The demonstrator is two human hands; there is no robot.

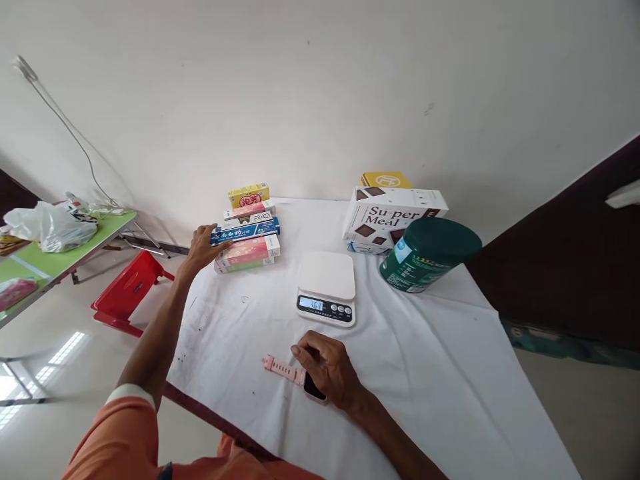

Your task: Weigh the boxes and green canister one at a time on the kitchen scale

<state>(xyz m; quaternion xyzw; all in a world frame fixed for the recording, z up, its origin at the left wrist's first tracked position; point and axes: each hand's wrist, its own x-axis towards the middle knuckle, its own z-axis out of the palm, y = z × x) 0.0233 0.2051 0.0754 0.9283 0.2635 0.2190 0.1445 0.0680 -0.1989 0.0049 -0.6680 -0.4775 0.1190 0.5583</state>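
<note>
My left hand [204,247] grips the left end of a blue toothpaste box [245,232], thumb on the near side and fingers on the far side. The box lies in a row of small cartons, with a pink box [249,249] in front of it and a white box [249,219] behind. My right hand [330,367] rests on the cloth with fingers curled, partly covering a pink-strapped smartwatch [314,388]. Just beyond it stands a white digital scale [327,277] with a bare platform, its lit display reading about 363.
A yellow box [249,195] ends the row near the wall. At the right are a white Su-per Meal box [395,217], another yellow box [387,179] and a dark green tub [425,257]. Left of the white-clothed table are a red chair [127,287] and a green table [60,250].
</note>
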